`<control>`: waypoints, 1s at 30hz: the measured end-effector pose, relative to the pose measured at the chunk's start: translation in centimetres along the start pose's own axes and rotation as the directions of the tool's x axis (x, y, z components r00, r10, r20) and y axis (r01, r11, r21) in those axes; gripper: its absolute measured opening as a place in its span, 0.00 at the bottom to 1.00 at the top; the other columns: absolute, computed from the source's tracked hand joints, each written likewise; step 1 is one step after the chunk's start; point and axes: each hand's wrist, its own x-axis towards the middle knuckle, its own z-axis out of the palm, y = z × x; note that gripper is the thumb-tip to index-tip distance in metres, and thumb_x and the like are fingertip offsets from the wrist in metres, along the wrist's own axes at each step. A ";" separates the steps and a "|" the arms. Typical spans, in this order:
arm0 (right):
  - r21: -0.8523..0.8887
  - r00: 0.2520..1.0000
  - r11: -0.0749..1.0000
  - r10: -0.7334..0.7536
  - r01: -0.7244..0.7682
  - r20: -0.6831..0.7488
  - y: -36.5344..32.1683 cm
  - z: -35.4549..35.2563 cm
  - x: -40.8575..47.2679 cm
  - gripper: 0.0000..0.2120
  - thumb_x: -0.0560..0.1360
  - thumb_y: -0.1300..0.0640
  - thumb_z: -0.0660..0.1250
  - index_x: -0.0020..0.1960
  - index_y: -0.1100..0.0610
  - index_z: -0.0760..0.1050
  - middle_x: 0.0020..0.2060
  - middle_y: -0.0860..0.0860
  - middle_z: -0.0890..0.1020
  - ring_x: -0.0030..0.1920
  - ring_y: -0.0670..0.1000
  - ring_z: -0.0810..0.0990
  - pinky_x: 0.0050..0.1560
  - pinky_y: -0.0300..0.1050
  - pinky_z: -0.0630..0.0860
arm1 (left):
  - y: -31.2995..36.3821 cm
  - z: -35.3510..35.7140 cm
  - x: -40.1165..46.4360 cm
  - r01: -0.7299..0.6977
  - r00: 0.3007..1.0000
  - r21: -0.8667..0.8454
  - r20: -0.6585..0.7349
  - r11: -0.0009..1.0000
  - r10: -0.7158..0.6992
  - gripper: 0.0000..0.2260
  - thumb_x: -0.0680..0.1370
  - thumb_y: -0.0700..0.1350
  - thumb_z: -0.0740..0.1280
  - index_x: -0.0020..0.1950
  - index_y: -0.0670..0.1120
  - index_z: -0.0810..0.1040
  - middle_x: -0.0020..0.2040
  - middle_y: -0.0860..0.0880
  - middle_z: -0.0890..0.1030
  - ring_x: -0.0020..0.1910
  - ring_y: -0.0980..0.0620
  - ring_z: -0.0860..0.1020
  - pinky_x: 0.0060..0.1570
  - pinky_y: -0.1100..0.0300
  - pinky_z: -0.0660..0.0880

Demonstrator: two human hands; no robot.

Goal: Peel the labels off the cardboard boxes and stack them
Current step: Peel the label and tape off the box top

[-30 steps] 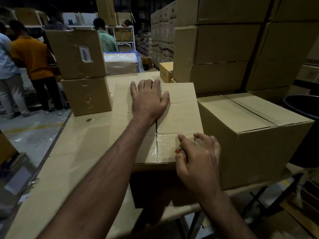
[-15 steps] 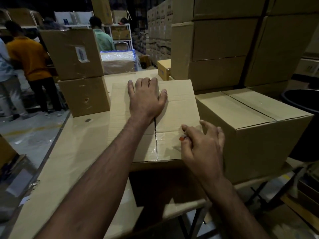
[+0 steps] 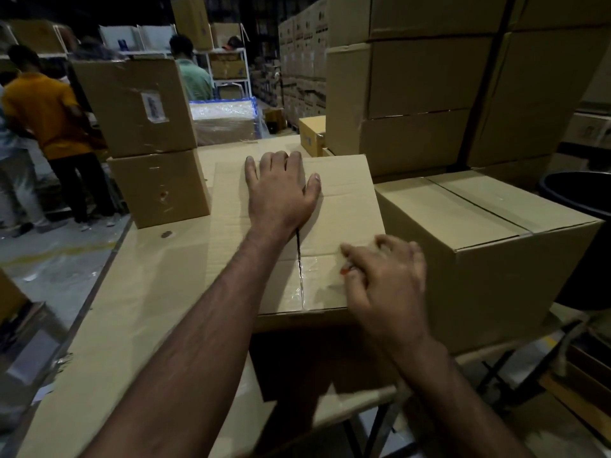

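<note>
A dim warehouse, cardboard stacked on all sides. On the cardboard-covered bench (image 3: 139, 292) sits a plain brown box (image 3: 344, 206), glossy clear tape (image 3: 317, 279) across its near seam. The left hand (image 3: 281, 190) presses flat on the top; the right hand (image 3: 386, 282), fingers curled, pinches a small orange-tipped tool (image 3: 345, 270) at the tape.

Dim warehouse light, blurred, warped edges

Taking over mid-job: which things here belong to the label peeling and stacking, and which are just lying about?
In the job:
centre box, under the flat left hand
right hand, holding a small red tool at the clear tape
right box
labelled box on a stack

Lying about:
yellow box
black bin
wrapped pallet
</note>
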 end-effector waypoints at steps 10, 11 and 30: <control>0.024 0.999 0.999 0.046 -0.046 -0.027 1.0 -0.8 0.7 0.23 0.72 0.48 0.57 0.62 0.49 0.80 0.54 0.54 0.83 0.67 0.53 0.71 0.74 0.65 0.52 | 0.1 -0.1 0.0 -0.003 1.000 0.005 0.012 1.000 0.003 0.27 0.79 0.60 0.51 0.72 0.46 0.69 0.69 0.44 0.73 0.71 0.44 0.67 0.76 0.38 0.51; 0.028 0.997 0.997 0.067 -0.066 -0.041 0.7 -0.8 0.6 0.22 0.72 0.48 0.57 0.61 0.50 0.81 0.53 0.54 0.83 0.66 0.53 0.71 0.74 0.65 0.53 | 0.1 -0.1 0.0 -0.003 1.000 0.006 0.009 1.000 0.003 0.27 0.79 0.60 0.51 0.72 0.46 0.69 0.69 0.44 0.73 0.70 0.44 0.67 0.75 0.38 0.51; 0.024 0.998 0.999 -0.029 0.030 -0.057 0.0 0.2 0.3 0.22 0.71 0.48 0.54 0.57 0.52 0.81 0.50 0.53 0.84 0.66 0.55 0.72 0.72 0.66 0.58 | 0.0 -0.2 0.1 0.005 1.000 0.004 0.020 1.000 -0.005 0.29 0.78 0.60 0.50 0.72 0.46 0.70 0.68 0.44 0.74 0.70 0.43 0.68 0.75 0.38 0.51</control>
